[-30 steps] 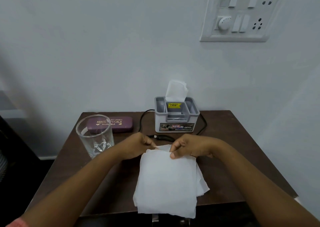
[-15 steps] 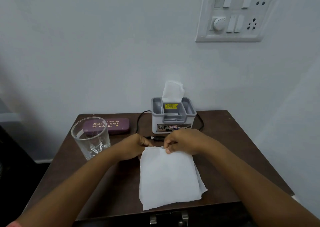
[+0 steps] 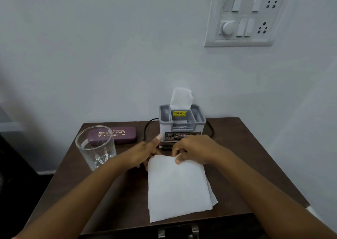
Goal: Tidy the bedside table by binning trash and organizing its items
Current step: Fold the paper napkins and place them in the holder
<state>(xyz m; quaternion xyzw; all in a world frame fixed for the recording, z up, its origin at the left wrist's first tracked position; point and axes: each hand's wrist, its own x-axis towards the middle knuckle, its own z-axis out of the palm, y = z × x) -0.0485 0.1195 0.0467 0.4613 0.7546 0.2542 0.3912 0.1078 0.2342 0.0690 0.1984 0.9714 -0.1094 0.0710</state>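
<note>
I see the folded white tissue (image 3: 178, 187) lying flat on the near middle of the table (image 3: 246, 156). The right hand (image 3: 193, 149) pinches its far edge. The left hand (image 3: 144, 153) sits at its far left corner with the thumb raised and the fingers hidden, so I cannot tell its grip. Just beyond the hands stand a grey holder (image 3: 182, 127) and a black cable (image 3: 147, 127). To the left are a glass (image 3: 96, 147) and a purple spectacle case (image 3: 120, 135).

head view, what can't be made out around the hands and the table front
All head view.
- Left hand fingers: hidden behind its own back and the tissue edge.
- Cable end: mostly behind the hands.
- Organizer label: partly covered by right hand.
- Drawer handle: cut off by bottom edge.
</note>
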